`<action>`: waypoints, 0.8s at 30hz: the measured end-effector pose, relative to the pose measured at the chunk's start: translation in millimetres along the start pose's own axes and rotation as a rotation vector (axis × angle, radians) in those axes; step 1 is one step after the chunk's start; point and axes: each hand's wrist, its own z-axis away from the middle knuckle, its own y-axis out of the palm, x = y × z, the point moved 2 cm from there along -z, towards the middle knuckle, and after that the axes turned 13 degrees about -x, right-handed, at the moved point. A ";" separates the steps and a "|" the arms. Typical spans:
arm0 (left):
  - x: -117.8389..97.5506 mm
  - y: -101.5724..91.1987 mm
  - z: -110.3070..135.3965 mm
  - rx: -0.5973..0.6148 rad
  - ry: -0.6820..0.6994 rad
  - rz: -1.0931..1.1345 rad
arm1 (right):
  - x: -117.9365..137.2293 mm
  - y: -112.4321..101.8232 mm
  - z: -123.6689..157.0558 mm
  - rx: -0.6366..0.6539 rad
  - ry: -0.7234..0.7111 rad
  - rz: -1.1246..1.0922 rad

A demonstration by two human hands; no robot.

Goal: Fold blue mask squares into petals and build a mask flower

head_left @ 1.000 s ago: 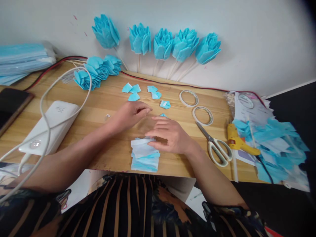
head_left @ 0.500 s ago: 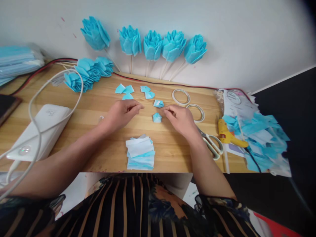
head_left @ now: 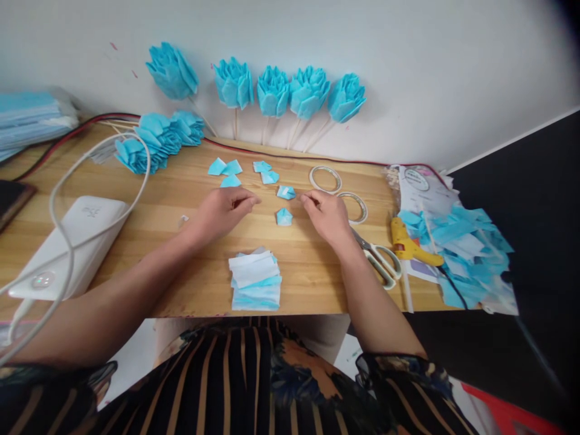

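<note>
My left hand [head_left: 228, 209] hovers over the table, thumb and fingers pinched together. Facing it, my right hand [head_left: 327, 216] is also closed in a pinch. Whatever either pinch holds is too small or hidden to make out. Between the hands lie a folded blue petal with a white strip [head_left: 286, 192], nearest my right fingertips, and a second folded blue petal [head_left: 284, 217] below it. Beyond my left hand are several more folded pieces [head_left: 231, 167] and a pair of blue ones [head_left: 270, 177]. A stack of cut blue and white strips [head_left: 256, 281] rests near the front edge.
Two tape rolls [head_left: 326, 179], scissors [head_left: 385, 263] and a yellow glue gun [head_left: 408, 243] lie right, beside blue scraps [head_left: 475, 254]. Blue fabric flowers [head_left: 310, 90] on sticks lean against the wall; more flowers [head_left: 158, 136] lie left. A white power bank [head_left: 77, 241] has a looping cable.
The view has shifted slightly, moving the objects a little in the picture. Both hands keep nearly the same pinched pose and place; the petals on the table have not visibly moved.
</note>
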 end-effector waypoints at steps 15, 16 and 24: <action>10.6 -50.3 -26.3 -0.511 -0.073 0.085 | -0.6 1.2 -12.9 -0.074 -0.105 -0.072; 8.7 -53.0 -26.5 -0.518 -0.063 0.088 | 1.7 0.1 -15.9 -0.063 -0.115 -0.045; -18.3 -63.2 -30.1 -0.381 0.022 -0.010 | 31.9 11.1 -50.1 0.056 -0.224 0.181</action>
